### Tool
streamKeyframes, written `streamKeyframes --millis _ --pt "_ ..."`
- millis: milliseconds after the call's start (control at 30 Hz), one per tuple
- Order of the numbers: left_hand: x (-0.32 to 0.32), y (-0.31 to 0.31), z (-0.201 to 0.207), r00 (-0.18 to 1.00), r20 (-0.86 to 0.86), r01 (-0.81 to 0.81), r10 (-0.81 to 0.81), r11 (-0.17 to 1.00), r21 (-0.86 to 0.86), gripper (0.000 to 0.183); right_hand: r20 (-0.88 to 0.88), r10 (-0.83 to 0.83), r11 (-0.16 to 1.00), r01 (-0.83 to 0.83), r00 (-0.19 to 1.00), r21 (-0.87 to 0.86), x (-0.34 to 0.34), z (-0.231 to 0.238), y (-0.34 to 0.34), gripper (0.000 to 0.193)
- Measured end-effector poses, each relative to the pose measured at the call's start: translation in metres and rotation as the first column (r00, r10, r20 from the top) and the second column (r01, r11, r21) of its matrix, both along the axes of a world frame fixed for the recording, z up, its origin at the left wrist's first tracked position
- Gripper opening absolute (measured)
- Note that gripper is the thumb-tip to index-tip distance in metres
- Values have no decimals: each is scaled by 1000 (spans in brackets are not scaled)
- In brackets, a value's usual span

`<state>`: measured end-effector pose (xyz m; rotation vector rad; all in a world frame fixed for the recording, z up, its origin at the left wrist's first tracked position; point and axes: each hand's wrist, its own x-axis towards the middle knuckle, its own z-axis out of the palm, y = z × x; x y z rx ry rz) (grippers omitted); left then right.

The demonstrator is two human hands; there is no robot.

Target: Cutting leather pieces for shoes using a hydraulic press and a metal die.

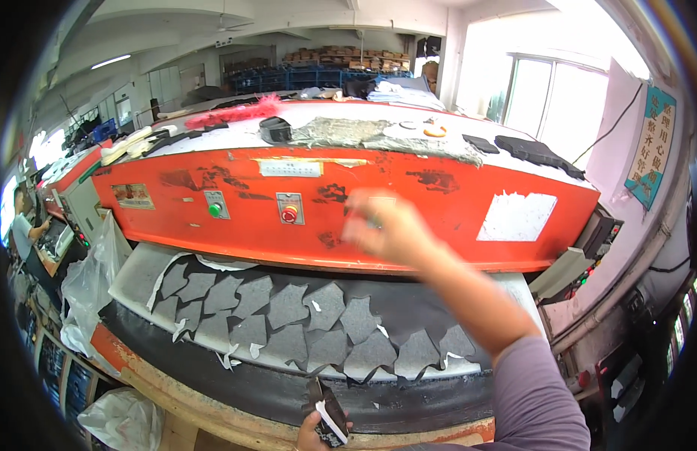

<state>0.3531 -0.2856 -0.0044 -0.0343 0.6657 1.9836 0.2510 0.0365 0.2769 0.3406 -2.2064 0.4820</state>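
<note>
My left hand (pixel 311 434) is closed round a small dark block (pixel 329 415) with a white band along its side, low at the front edge; its exact kind cannot be made out. My right hand (pixel 391 231), smeared by motion, is raised before the orange-red front panel (pixel 446 218) of a large press. Whether it touches the panel cannot be told. Left of it on the panel are a red knob (pixel 290 214) and a green button (pixel 215 210). Below, dark grey material (pixel 326 307) lies on a pale board, cut into rows of irregular shapes.
A black padded strip (pixel 258 387) runs along the front. On the press top lie a roll of black tape (pixel 275 130), a ragged grey sheet (pixel 341 132) and black pieces (pixel 538 153). Plastic bags (pixel 123 417) hang and lie at left. A person (pixel 29 233) works far left.
</note>
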Motion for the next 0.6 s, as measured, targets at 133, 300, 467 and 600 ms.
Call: streamKeyframes --millis 133,300,467,600 --pt "21 -12 -25 993 11 -113 115 985 -129 42 -89 -809 566 811 581 148 -59 100 91 61" --pt "19 -5 -31 996 -54 -73 65 983 -169 28 186 -847 531 815 498 234 -72 101 199 36" --pt "26 -18 -10 994 -69 -99 88 980 -171 26 100 -773 635 760 627 141 -128 112 128 34" --pt "28 -10 12 985 -121 -141 123 979 -149 27 142 -698 716 688 702 118 -147 112 100 65"
